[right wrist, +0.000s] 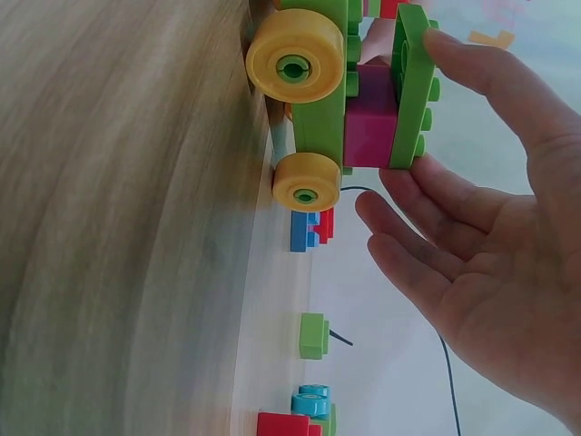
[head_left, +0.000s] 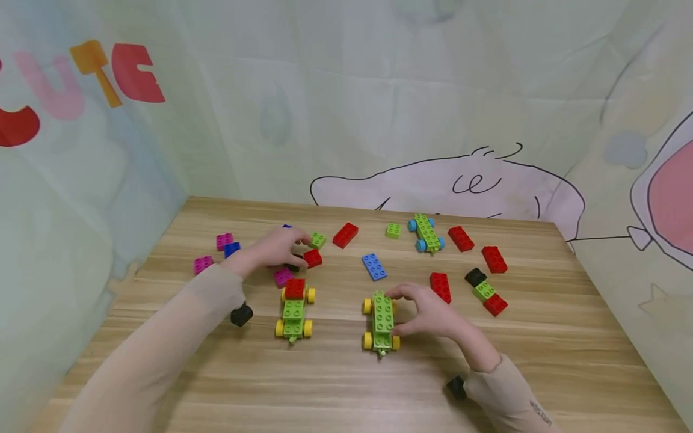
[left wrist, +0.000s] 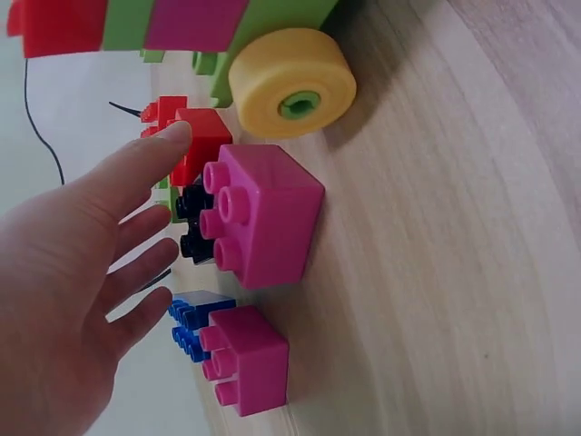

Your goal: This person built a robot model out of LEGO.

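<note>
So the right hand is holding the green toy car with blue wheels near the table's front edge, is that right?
Not quite: the wheels are yellow. The head view shows the right hand with its grip on the green plastic brick car with yellow wheels near the front of the wooden table; the blue-wheeled green car sits untouched farther back.

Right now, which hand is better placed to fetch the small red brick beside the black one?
The left hand. Its fingertips already touch the small red brick, next to the black brick. The right hand is busy at the green yellow-wheeled car, thumb and fingers around its top plate.
</note>
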Demonstrator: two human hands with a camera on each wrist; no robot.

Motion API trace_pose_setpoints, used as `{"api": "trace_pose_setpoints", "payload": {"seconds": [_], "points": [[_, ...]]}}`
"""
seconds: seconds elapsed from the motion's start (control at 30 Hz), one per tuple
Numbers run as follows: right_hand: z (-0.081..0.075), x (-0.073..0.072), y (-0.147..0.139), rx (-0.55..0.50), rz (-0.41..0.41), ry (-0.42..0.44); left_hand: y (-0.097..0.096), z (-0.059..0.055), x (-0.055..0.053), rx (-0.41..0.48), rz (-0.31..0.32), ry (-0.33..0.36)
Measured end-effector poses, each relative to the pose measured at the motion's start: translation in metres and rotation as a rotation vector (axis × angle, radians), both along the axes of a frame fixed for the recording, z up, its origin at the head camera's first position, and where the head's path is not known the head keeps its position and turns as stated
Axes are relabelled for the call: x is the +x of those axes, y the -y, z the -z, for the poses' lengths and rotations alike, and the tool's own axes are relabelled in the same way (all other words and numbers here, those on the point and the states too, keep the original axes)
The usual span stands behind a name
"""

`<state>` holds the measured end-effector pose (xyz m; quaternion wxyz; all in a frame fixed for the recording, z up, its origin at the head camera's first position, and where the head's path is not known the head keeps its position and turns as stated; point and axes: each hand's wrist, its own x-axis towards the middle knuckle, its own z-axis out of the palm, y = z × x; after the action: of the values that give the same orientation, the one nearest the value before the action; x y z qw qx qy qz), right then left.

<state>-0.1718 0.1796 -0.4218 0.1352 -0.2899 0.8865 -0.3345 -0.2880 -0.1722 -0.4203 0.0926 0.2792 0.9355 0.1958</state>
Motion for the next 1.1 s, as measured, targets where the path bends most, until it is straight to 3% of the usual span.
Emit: {"api": "trace_pose_setpoints", "payload": {"seconds": [0.47,1.1], "points": [[-0.0003,0.0013,0.001,0.007,0.013,0.007,-0.0034,0.0052,-0.0054,-0.052,-0.03,0.045],[-0.0013,0.0009,0.0011,0.011,0.018,0.006,-0.0074,0.01,-0.0071,-0.041,-0.037,0.009]]}}
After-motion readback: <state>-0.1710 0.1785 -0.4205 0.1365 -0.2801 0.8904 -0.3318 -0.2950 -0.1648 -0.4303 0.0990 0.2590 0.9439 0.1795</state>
